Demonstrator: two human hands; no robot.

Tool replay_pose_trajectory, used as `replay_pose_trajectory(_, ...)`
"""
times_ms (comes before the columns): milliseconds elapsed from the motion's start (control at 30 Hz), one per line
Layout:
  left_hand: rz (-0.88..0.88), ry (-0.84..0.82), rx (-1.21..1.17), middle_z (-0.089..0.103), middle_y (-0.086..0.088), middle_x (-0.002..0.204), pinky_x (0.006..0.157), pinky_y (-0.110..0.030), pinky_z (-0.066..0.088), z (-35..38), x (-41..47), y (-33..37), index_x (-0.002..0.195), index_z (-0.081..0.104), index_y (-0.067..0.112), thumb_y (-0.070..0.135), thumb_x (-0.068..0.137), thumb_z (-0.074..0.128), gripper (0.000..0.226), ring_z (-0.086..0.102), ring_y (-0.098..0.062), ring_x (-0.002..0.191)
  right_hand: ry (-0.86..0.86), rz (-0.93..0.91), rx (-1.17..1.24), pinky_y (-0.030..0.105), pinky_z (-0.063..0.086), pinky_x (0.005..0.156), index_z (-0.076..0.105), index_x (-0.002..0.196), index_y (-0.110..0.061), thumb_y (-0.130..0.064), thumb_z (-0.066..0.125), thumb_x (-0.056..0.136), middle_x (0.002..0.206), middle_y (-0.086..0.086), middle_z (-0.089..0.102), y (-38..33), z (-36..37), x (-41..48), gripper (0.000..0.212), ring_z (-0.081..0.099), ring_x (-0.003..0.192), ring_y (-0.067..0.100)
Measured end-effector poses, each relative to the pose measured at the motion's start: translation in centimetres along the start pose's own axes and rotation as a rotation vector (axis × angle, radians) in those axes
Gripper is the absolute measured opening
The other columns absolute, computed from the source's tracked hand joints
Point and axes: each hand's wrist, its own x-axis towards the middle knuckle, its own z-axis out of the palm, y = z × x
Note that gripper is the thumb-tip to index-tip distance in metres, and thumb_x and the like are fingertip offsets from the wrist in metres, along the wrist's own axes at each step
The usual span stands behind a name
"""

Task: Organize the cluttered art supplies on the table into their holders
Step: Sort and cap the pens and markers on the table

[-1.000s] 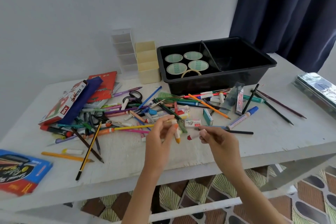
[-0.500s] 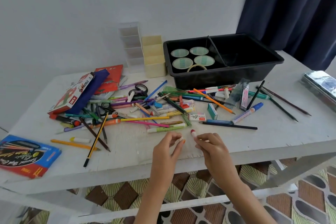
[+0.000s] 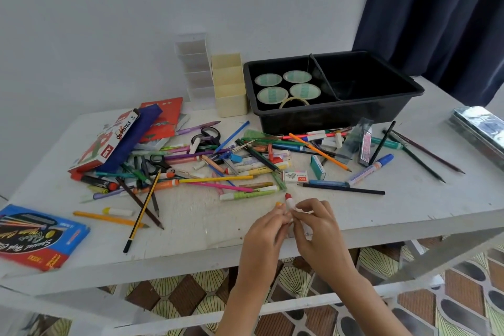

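Protruding above the fingertips, a red-tipped marker (image 3: 288, 200) is pinched by the right hand (image 3: 319, 230), an orange-tipped marker (image 3: 278, 204) by the left hand (image 3: 264, 233).

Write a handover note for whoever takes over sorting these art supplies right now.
Hands: the left hand pinches an orange-tipped marker; the right hand pinches a red-tipped marker. Both are held together above the table near its front edge.
Done: tape rolls lie in the left compartment of the bin.
Left: the pile of pens, pencils and scissors lies loose on the table. No pens show in the clear holder or the cream holder. The two held markers also need a slot.
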Motion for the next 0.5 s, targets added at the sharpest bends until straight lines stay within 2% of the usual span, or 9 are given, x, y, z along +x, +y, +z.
replay_pose_trajectory(100,-0.032,-0.005,-0.061,0.055,0.006,0.126,0.100,-0.020,0.042,0.2,-0.1,-0.5,0.110,0.067,0.008,0.010,0.086,0.059,0.026,0.048,-0.003,0.121,0.019,0.015,0.042,0.011,0.040,0.080,0.072,0.097,-0.005,0.008,0.067,0.076,0.091,-0.001,0.059,0.3,-0.2,0.2,0.025,0.052,0.088,0.017)
replay_pose_trajectory(167,-0.051,-0.025,-0.131,0.051,0.007,0.127,0.098,-0.015,0.042,0.0,-0.1,-0.7,0.110,0.067,0.006,-0.005,0.083,0.061,0.030,0.046,-0.003,0.123,0.034,0.022,0.063,0.009,0.040,0.082,0.072,0.094,-0.003,0.012,0.066,0.075,0.090,0.000,0.062,0.6,-0.3,0.4,0.025,0.055,0.087,0.018)
replay_pose_trajectory(233,-0.067,-0.058,-0.191,0.051,0.007,0.128,0.094,-0.009,0.041,-0.3,-0.2,-0.6,0.111,0.066,0.008,-0.009,0.083,0.059,0.033,0.045,-0.003,0.123,0.044,0.021,0.078,0.010,0.042,0.081,0.073,0.093,-0.003,0.011,0.066,0.076,0.089,0.000,0.063,0.9,-0.5,0.4,0.024,0.056,0.086,0.017)
replay_pose_trajectory(300,-0.063,-0.101,-0.214,0.051,0.006,0.130,0.096,-0.009,0.040,-0.3,-0.3,-0.5,0.113,0.064,0.011,-0.006,0.085,0.058,0.034,0.044,-0.001,0.125,0.050,0.009,0.094,0.011,0.043,0.080,0.073,0.094,-0.004,0.008,0.065,0.077,0.089,0.000,0.063,1.0,-0.4,0.5,0.022,0.055,0.087,0.014)
replay_pose_trajectory(367,0.019,-0.105,-0.105,0.053,0.000,0.132,0.102,-0.015,0.038,0.2,-0.5,-0.9,0.116,0.064,0.008,0.000,0.085,0.060,0.032,0.044,-0.004,0.127,0.050,0.001,0.102,0.010,0.043,0.079,0.073,0.094,-0.005,0.005,0.064,0.077,0.089,0.000,0.063,1.0,-0.4,0.5,0.022,0.054,0.087,0.012)
replay_pose_trajectory(433,0.053,-0.115,-0.035,0.053,-0.003,0.134,0.106,-0.020,0.036,0.7,-0.4,-1.2,0.120,0.062,0.007,0.012,0.089,0.058,0.032,0.043,-0.005,0.128,0.046,0.006,0.101,0.009,0.042,0.080,0.073,0.094,-0.006,0.007,0.066,0.076,0.089,0.000,0.063,1.1,-0.4,0.5,0.023,0.054,0.086,0.012)
replay_pose_trajectory(500,0.012,-0.117,-0.045,0.051,0.001,0.135,0.107,-0.017,0.033,0.7,0.0,-0.9,0.123,0.061,0.009,0.030,0.092,0.048,0.039,0.039,0.000,0.129,0.043,0.011,0.097,0.007,0.041,0.080,0.073,0.094,-0.006,0.008,0.067,0.075,0.089,-0.001,0.063,1.2,-0.4,0.5,0.024,0.054,0.086,0.012)
